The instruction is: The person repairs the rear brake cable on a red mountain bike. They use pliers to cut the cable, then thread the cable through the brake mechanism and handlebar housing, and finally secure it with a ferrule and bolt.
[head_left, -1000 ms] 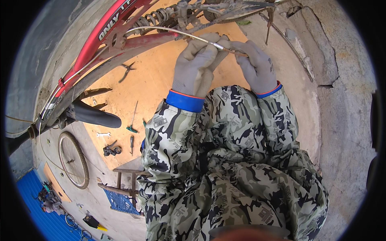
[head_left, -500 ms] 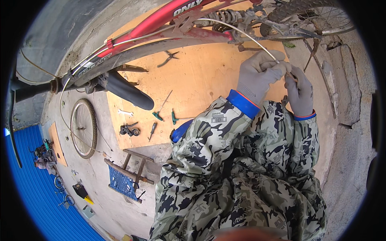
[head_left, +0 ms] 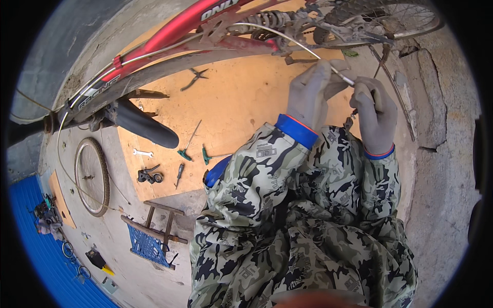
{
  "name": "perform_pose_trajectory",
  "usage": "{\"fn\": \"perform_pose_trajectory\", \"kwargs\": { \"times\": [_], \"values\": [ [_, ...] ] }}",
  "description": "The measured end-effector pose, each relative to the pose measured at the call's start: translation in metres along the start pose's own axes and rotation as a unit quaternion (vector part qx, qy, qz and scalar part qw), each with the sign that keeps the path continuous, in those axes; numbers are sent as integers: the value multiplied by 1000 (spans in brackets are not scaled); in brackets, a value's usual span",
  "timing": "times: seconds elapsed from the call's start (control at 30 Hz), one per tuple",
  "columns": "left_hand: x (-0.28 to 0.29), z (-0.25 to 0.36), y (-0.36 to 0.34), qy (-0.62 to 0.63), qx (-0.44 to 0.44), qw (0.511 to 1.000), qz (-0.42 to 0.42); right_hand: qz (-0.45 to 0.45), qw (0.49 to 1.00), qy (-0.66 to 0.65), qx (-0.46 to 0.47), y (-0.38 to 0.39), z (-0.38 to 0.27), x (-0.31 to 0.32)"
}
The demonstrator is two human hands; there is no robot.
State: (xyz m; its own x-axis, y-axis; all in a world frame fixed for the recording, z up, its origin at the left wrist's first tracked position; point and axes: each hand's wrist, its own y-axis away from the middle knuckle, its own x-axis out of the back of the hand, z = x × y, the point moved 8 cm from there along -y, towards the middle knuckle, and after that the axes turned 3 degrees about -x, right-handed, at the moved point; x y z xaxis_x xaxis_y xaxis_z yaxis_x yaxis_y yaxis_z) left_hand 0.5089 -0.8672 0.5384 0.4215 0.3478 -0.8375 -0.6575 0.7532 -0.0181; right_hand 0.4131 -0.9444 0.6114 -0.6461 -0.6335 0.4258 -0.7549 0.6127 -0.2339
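Observation:
A pale cable housing [head_left: 300, 45] arcs from the red bicycle frame [head_left: 177, 32] down to my gloved hands, with a silvery sleeve at its end. My left hand [head_left: 310, 92] pinches the housing a little short of that end. At the very tip is my right hand [head_left: 376, 108], its fingers closed; they seem to grip the cable end, though the glove hides most of it. A small dark piece shows beneath the right fingers, too unclear to name. Both hands are in front of the bicycle, over the right part of the plywood board [head_left: 246, 97].
On the board lie pliers [head_left: 194, 79], a wrench [head_left: 143, 153], two green-handled hex keys [head_left: 185, 153], a screwdriver [head_left: 179, 174] and a black derailleur [head_left: 150, 175]. A loose wheel [head_left: 107, 177] and a blue-seated stool [head_left: 146, 241] are at the left. Cracked concrete [head_left: 431, 102] borders the right.
My hands have drawn slightly apart, so the housing's silvery end now shows between them. The whole view has shifted, moving the bicycle and tools leftward in the picture.

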Motion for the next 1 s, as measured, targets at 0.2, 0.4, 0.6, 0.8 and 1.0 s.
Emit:
{"fn": "perform_pose_trajectory", "kwargs": {
  "times": [0.2, 0.4, 0.6, 0.8, 1.0],
  "values": [
    [25, 8, -11, -30, -73, 996, 32, -53, 995, -85, 28, -11, 12, -16],
    [26, 11, -18, -16, -106, 994, 14, -127, 983, -130, -14, -15, 27, -16],
    [30, 12, -20, -50, -96, 994, 20, -73, 994, -81, 2, -16, 27, -20],
    [24, 8, -24, -49, -101, 994, -13, 36, 982, 72, 168, -21, 13, -12],
    [20, 10, -23, -57, -118, 991, -17, 81, 940, 162, 289, -17, -4, -7]
  ]
}}
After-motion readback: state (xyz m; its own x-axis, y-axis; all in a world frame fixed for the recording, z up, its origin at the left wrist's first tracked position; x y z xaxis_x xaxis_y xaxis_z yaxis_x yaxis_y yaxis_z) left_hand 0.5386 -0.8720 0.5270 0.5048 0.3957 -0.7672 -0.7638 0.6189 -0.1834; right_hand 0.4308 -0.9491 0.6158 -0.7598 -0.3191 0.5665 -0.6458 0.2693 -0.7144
